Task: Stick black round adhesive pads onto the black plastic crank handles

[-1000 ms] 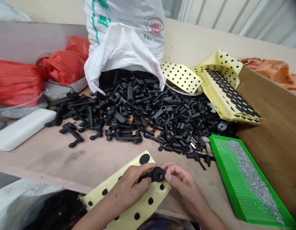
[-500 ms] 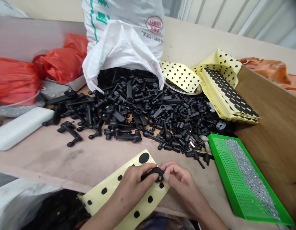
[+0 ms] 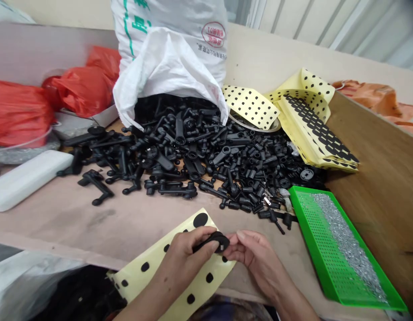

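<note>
A bare strip of bench (image 3: 69, 223) runs left of the yellow sheet (image 3: 199, 285), wide enough for a hand to slide along until the white block (image 3: 32, 180) stops it. Straight ahead, the heap of black parts (image 3: 193, 167) bars any low way to the mouth of the white sack (image 3: 173, 67); a reach there must go over the top. Between the right hand (image 3: 258, 258) and the green tray (image 3: 318, 243) I see another open patch, but beyond the tray a brown board (image 3: 386, 191) walls off that side.
</note>
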Available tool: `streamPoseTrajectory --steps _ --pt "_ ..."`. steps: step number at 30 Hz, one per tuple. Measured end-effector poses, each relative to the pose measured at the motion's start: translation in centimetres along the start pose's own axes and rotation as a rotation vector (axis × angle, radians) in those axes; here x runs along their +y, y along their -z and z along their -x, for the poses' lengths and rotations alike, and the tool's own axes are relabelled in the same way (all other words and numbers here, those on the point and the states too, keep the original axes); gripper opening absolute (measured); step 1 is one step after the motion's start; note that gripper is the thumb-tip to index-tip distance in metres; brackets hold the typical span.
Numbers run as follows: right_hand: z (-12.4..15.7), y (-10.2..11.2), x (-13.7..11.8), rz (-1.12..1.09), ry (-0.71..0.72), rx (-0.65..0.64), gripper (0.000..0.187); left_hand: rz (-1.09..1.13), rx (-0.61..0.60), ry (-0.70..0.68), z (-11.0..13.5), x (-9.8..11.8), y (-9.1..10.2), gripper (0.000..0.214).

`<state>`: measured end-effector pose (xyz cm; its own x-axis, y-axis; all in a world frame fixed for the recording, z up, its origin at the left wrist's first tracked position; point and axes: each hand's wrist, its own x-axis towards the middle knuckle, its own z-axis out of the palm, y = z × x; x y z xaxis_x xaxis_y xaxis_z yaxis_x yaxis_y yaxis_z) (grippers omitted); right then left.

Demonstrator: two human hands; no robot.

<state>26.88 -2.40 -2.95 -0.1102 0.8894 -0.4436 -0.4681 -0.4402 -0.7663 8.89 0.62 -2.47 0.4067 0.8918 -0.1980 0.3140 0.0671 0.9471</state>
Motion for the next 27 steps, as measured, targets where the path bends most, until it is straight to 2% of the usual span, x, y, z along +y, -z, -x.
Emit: streamPoseTrajectory --steps 5,8,10,12,15,18,20,22,24,25,27 --pt "0.0 0.3 -0.3 0.041 0.012 0.025 0.031 0.184 0.003 0.053 0.0 -0.4 0.0 0.027" --pt "0.0 0.1 -0.3 0.145 0.09 0.035 0.029 0.158 -0.001 0.024 0.1 -0.2 0.1 0.023" --pt "0.0 -0.3 -0.3 0.288 0.145 0.023 0.028 0.113 0.0 -0.013 0.1 0.1 0.2 0.02" --pt "0.0 -0.8 -0.2 0.524 0.211 -0.031 0.027 0.126 -0.001 -0.041 0.3 0.3 0.1 0.019" --pt "0.0 -1.2 0.1 0.855 0.369 -0.105 0.025 0.306 -0.013 -0.008 0.5 0.2 -0.5 0.02" --pt "0.0 -1.1 0.6 1.018 0.557 -0.149 0.027 0.508 -0.008 0.06 0.7 -0.3 -1.3 0.024" --pt "-0.1 -0.8 1.0 1.108 0.61 -0.204 0.034 0.558 0.032 0.094 1.2 -0.4 -1.1 0.03" --pt "-0.2 -0.5 1.6 1.244 0.639 -0.253 0.043 0.505 0.103 0.128 2.4 -0.1 0.7 0.034" --pt "-0.3 0.0 2.3 1.446 0.718 -0.297 0.047 0.312 0.208 0.147 4.3 0.3 4.1 0.035" --pt "-0.3 0.2 2.6 1.558 0.769 -0.319 0.049 0.157 0.296 0.134 5.6 0.4 6.3 0.034" --pt "-0.1 0.6 3.2 1.748 0.88 -0.347 0.053 -0.298 0.47 0.103 8.3 0.3 10.8 0.036"
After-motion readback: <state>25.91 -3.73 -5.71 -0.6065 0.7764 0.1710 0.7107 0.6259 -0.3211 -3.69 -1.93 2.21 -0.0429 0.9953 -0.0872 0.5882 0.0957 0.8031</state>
